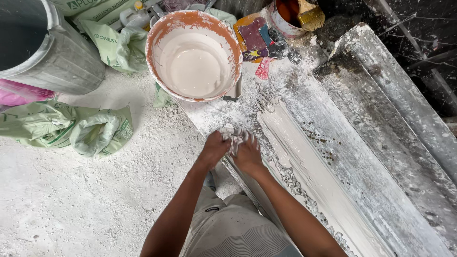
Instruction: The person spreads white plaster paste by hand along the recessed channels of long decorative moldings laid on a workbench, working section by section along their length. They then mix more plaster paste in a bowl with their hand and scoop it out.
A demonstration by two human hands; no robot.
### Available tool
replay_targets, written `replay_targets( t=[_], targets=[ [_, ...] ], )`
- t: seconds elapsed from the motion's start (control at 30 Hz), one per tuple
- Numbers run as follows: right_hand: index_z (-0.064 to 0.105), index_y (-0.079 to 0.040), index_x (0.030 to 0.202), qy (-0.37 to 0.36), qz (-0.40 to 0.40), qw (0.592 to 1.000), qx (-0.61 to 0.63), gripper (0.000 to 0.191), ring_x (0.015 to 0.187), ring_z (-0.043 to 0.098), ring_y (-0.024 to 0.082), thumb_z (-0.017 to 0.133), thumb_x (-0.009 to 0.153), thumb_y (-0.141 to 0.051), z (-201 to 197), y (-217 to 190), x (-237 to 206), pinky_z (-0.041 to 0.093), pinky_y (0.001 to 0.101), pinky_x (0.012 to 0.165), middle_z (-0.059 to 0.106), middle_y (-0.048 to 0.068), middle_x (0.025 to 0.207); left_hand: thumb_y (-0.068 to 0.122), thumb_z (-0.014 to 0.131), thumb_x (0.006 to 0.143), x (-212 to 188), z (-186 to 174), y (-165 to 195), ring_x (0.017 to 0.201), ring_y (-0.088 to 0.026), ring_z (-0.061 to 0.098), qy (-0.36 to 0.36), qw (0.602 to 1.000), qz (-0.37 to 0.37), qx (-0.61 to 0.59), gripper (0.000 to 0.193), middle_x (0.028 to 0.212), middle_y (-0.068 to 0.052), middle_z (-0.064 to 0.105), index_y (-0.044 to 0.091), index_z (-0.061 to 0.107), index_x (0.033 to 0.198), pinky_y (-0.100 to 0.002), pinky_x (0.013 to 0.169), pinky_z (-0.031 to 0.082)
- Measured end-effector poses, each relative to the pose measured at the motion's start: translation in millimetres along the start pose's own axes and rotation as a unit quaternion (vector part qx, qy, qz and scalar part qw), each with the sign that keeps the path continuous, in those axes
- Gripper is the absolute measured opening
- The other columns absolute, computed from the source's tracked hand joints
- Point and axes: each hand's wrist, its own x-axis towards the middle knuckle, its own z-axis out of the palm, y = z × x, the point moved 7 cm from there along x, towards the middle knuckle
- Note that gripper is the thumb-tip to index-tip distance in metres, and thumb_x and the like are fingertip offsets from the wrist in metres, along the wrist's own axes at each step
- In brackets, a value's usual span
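Note:
My left hand and my right hand are pressed together over a wad of white, plaster-soaked fibre, both gripping it. The wad sits at the near end of a long strip of wet white plaster laid in a long mould that runs from upper left to lower right. Just beyond my hands stands an orange-rimmed bucket holding pale liquid plaster.
A grey metal bin stands at upper left with green-printed sacks beside it. A small pot with a brush and coloured scrapers lie behind the mould. Plaster dust covers the floor. My knees are below my arms.

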Motion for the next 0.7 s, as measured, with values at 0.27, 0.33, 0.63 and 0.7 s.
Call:
replay_targets(
  t=[0.27,0.33,0.63,0.7],
  targets=[
    [0.047,-0.004,0.148,-0.08,0.101,0.985,-0.112,0.076,0.154,0.016,0.041,0.065,0.091,-0.051,4,-29,23,0.009,0.0625,0.123,0.028,0.019,0.163,0.016,0.068,0.085,24,-25,1,0.106,-0.046,0.065,0.041,0.977,0.063,0.2,0.032,0.109,-0.028,0.069,-0.004,0.066,0.11,-0.047,0.094,0.051],
    [0.051,-0.002,0.145,-0.084,0.106,0.985,-0.107,0.07,0.153,0.019,0.041,0.063,0.094,-0.049,5,-32,22,0.008,0.0635,0.124,0.034,0.019,0.16,0.016,0.069,0.085,22,-29,3,0.107,-0.046,0.064,0.064,0.972,0.098,0.201,0.034,0.11,-0.029,0.068,-0.006,0.064,0.11,-0.048,0.094,0.05],
    [0.071,-0.005,0.111,0.064,0.099,0.992,-0.041,0.029,0.139,0.045,0.039,0.065,0.095,-0.028,-29,-37,24,0.034,0.0561,0.117,0.065,0.018,0.127,0.015,0.066,0.092,17,-30,20,0.105,-0.047,0.065,0.104,0.948,0.122,0.276,0.026,0.109,-0.03,0.068,-0.006,0.062,0.107,-0.05,0.095,0.051],
    [0.073,-0.004,0.107,0.101,0.051,0.992,0.047,0.023,0.127,0.053,0.037,0.07,0.093,-0.022,-36,-27,23,0.04,0.0492,0.113,0.067,0.019,0.121,0.014,0.067,0.091,17,-29,25,0.107,-0.046,0.064,0.108,0.936,0.138,0.305,0.024,0.111,-0.028,0.068,-0.006,0.063,0.106,-0.05,0.096,0.05]
  ],
)
